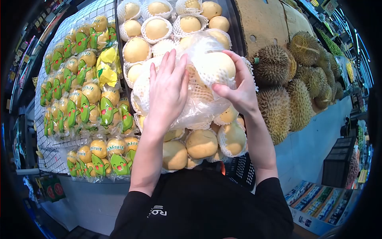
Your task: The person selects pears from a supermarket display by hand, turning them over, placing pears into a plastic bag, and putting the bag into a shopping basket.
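Note:
My right hand (240, 88) is closed round the side of a round, pale yellow melon (218, 65), whose lower part sits in a white foam net. The thumb presses on its near face and the fingers curl behind it. Across from it, my left hand (170, 89) lies with its fingers stretched out against a clear plastic bag (197, 113). The bag is spread under both hands, with netted fruit showing through it. Whether the held melon is inside the bag, I cannot tell. More melons (202, 143) lie just below my hands.
Melons in foam nets (158, 28) fill the display beyond my hands. To the left stand several rows of bagged yellow fruit (90, 92) with green cartoon prints. Spiky durians (274, 107) are piled on the right beside cardboard (264, 24). A black crate (241, 171) is below.

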`<act>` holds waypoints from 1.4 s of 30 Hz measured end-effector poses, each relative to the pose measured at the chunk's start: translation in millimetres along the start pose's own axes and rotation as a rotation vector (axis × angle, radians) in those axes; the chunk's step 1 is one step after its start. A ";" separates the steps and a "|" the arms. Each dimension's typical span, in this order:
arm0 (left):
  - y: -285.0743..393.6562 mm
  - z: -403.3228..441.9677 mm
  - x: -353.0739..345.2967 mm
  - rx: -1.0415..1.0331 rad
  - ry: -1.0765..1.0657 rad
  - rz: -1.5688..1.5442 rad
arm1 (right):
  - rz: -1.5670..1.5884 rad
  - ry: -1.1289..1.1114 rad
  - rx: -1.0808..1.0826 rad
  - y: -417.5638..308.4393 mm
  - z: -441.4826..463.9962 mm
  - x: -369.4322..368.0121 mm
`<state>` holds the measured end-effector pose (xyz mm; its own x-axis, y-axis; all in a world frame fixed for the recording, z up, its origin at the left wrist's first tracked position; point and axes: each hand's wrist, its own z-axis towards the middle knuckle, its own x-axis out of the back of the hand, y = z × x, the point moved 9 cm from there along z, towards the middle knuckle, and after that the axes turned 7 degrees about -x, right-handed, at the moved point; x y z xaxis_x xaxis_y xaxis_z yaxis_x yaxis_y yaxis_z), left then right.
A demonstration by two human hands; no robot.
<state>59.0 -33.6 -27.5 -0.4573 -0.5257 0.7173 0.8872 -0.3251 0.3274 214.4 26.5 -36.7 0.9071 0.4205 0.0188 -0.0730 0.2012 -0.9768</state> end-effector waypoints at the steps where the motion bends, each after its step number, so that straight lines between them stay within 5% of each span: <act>1: -1.4 0.0 0.6 0.007 0.006 -0.015 | -0.001 0.000 0.000 -0.3 0.8 1.9; 12: 9.0 -1.0 16.5 -0.083 0.143 -0.143 | 0.571 0.028 -0.113 23.6 4.3 17.7; 20: 6.2 -2.5 7.9 -0.085 0.092 -0.146 | 0.998 -0.059 0.007 11.1 -5.7 43.8; 30: 24.0 -10.0 33.5 -0.145 0.152 -0.180 | 0.302 0.179 0.057 -37.6 -51.2 28.3; 35: 68.6 -29.5 64.8 -0.283 0.238 -0.715 | 0.301 0.124 0.105 -52.4 -78.3 -3.8; 42: 74.6 -60.0 49.5 0.113 0.172 -1.311 | 0.252 -0.054 0.156 -55.7 -100.0 -54.9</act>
<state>98.8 -131.1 -4.5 -0.9676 0.0304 -0.2508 -0.2179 -0.6026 0.7677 210.1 -96.2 -4.6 0.8290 0.5204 -0.2047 -0.3598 0.2162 -0.9076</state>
